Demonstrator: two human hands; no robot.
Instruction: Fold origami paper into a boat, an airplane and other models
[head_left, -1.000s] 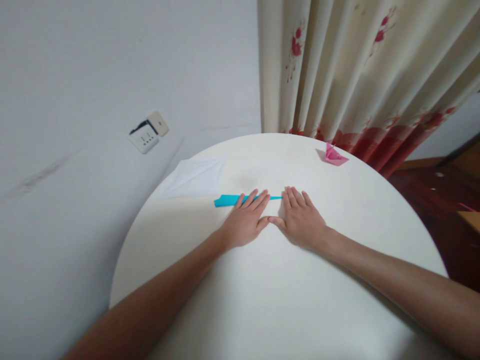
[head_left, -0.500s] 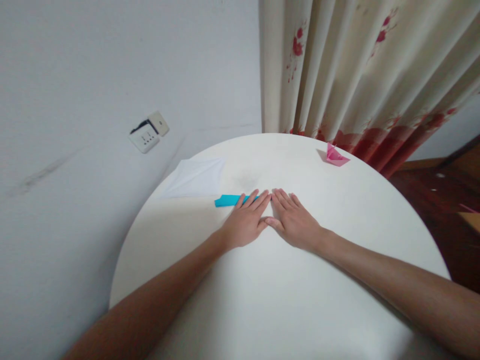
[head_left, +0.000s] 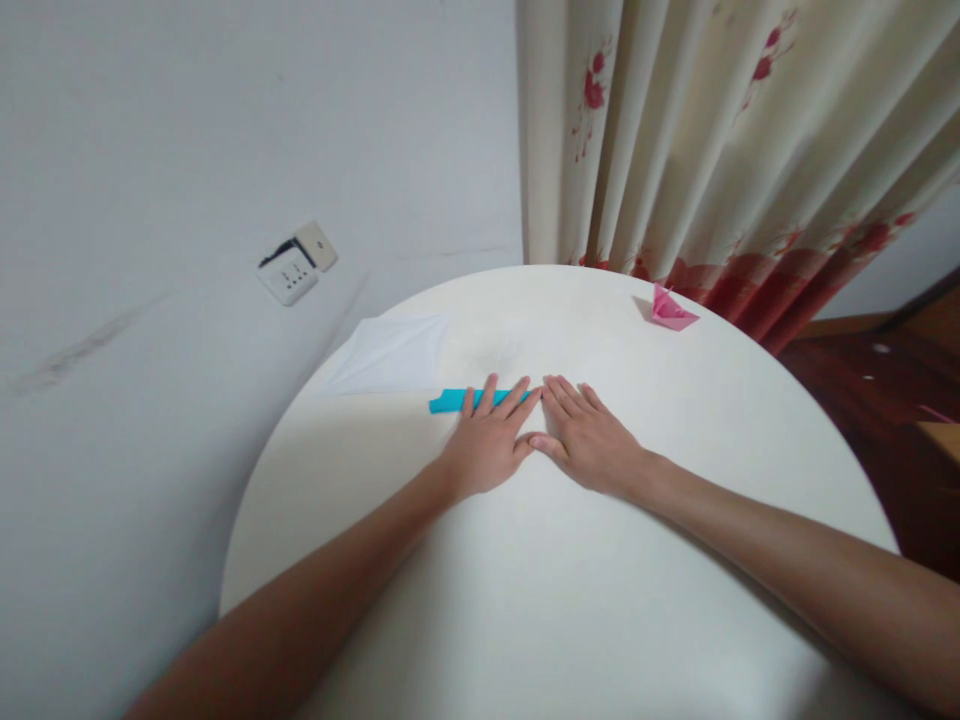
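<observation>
Here, your left hand (head_left: 489, 445) and right hand (head_left: 592, 440) lay flat, fingers spread, side by side on the round white table (head_left: 675, 420), pressing a narrow, crisply folded turquoise paper strip (head_left: 450, 401) whose left end showed beyond your fingertips.
</observation>
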